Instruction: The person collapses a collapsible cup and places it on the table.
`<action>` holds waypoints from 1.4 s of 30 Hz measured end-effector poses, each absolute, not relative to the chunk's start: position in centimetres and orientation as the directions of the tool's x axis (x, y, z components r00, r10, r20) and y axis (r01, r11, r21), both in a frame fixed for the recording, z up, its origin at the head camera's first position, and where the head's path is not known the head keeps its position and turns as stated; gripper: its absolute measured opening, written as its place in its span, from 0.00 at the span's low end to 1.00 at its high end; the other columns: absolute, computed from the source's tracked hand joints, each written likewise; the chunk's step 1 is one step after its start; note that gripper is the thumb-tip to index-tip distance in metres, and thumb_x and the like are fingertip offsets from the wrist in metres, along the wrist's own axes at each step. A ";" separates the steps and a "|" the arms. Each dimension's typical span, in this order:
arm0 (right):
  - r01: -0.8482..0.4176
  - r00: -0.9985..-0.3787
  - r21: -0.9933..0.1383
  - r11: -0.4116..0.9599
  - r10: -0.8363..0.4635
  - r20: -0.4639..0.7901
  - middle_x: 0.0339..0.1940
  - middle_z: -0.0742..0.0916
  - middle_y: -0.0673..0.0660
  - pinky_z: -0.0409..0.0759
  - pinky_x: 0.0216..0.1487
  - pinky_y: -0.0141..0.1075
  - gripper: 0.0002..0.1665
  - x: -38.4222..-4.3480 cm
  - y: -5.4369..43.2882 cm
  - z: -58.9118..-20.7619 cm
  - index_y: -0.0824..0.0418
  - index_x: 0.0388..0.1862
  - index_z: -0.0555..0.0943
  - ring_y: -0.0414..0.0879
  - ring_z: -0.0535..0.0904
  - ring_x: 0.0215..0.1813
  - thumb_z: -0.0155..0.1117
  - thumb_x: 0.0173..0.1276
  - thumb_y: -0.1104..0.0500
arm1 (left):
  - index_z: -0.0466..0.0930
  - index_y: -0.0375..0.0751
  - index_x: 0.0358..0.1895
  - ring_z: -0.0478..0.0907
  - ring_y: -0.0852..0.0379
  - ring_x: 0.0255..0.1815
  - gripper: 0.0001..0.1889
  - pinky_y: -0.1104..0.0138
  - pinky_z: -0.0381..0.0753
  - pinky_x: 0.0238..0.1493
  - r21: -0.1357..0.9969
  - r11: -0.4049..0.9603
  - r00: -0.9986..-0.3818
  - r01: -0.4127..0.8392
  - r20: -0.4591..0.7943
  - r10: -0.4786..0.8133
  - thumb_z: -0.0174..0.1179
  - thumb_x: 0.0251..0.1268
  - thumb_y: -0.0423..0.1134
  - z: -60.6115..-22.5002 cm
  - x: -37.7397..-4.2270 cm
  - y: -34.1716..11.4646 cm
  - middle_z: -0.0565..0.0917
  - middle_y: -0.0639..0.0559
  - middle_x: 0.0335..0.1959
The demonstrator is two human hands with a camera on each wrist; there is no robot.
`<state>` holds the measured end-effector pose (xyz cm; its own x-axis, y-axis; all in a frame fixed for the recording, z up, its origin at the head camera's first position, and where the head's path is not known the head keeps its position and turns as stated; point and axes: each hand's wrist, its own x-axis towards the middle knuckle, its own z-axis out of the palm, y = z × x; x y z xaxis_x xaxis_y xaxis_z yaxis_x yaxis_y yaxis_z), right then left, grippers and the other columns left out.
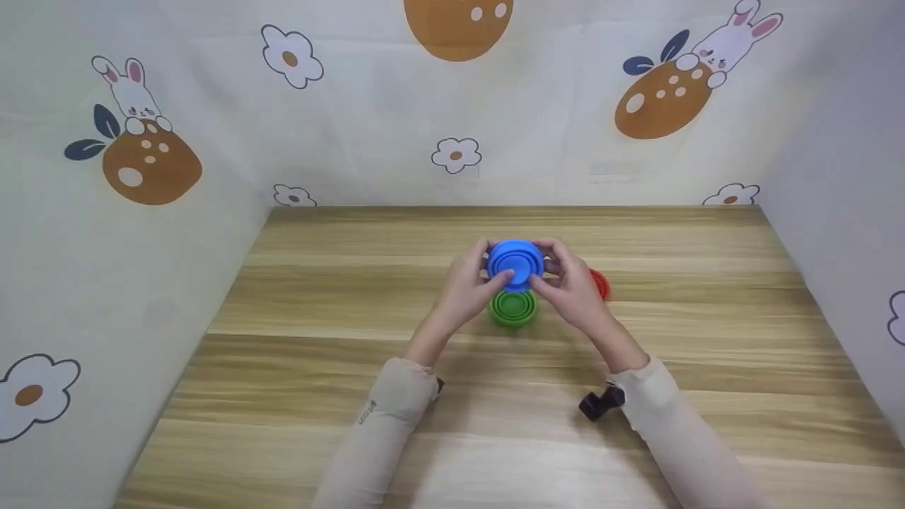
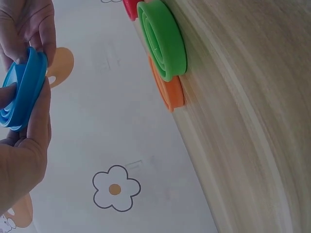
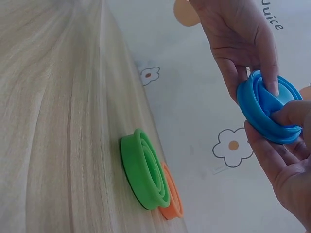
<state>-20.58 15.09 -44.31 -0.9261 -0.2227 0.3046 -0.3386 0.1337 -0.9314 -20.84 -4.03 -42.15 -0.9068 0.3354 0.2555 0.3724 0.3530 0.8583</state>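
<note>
Both hands hold a blue collapsible cup [image 1: 515, 264], pressed flat into rings, above the table. My left hand [image 1: 472, 280] grips its left side, the thumb on its inner face. On the other side my right hand [image 1: 565, 280] grips the rim, its thumb also pressing the face near the lower edge. In the right wrist view the blue cup [image 3: 262, 109] is tilted, with thumbs pushed into its middle. A green collapsed cup [image 1: 514, 307] lies on the table just below the hands in the head view.
A red collapsed cup [image 1: 601, 285] shows partly behind the right hand. An orange one [image 2: 170, 90] lies beyond the green cup; the hands and blue cup hide it in the head view. Wood-grain table [image 1: 304, 304] meets printed cloth walls [image 1: 382, 113] at the back and sides.
</note>
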 end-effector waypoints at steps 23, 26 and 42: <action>-0.293 -0.912 -0.954 0.060 -0.317 0.260 0.63 0.77 0.64 0.84 0.60 0.38 0.23 -20.6 15.0 -44.3 0.69 0.67 0.66 0.50 0.78 0.62 0.54 0.77 0.63 | 0.72 0.33 0.57 0.80 0.45 0.58 0.16 0.62 0.86 0.55 0.809 0.436 -0.909 0.393 0.269 0.319 0.60 0.69 0.30 -41.9 -21.1 -4.4 0.81 0.38 0.55; -0.231 -0.924 -0.972 0.051 -0.325 0.202 0.63 0.78 0.67 0.82 0.63 0.47 0.23 -20.8 14.9 -44.3 0.68 0.68 0.66 0.49 0.80 0.61 0.49 0.80 0.58 | 0.73 0.33 0.55 0.80 0.45 0.58 0.15 0.63 0.86 0.55 0.785 0.449 -0.897 0.427 0.302 0.323 0.61 0.67 0.28 -42.0 -21.1 -4.4 0.81 0.39 0.55; -0.092 -0.962 -0.992 -0.085 -0.251 0.111 0.54 0.85 0.57 0.81 0.63 0.45 0.23 -21.3 14.7 -44.4 0.73 0.64 0.73 0.39 0.85 0.53 0.53 0.77 0.59 | 0.68 0.34 0.60 0.72 0.45 0.67 0.26 0.57 0.73 0.72 0.876 0.354 -0.917 0.328 0.206 0.341 0.67 0.64 0.40 -42.1 -21.4 -5.8 0.72 0.40 0.62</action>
